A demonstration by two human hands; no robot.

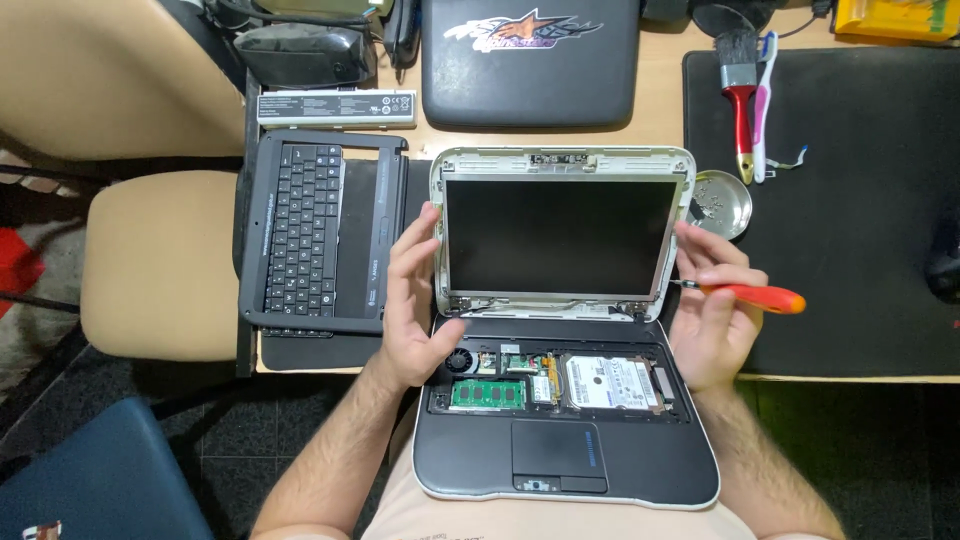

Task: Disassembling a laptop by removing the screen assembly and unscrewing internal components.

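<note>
While the left hand (415,300) steadied the fragile, bezel-less laptop screen (558,236) by its frame, fingers loose, the right hand (712,310) gripped a screwdriver (755,296).

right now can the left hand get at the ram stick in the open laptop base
Probably yes. The left hand rests at the screen frame just above the base, and the green memory stick lies uncovered close below its wrist, with nothing over it.

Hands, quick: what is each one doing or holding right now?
Left hand: open, fingers resting on the left edge of the laptop screen.
Right hand: closed on a screwdriver.
</note>
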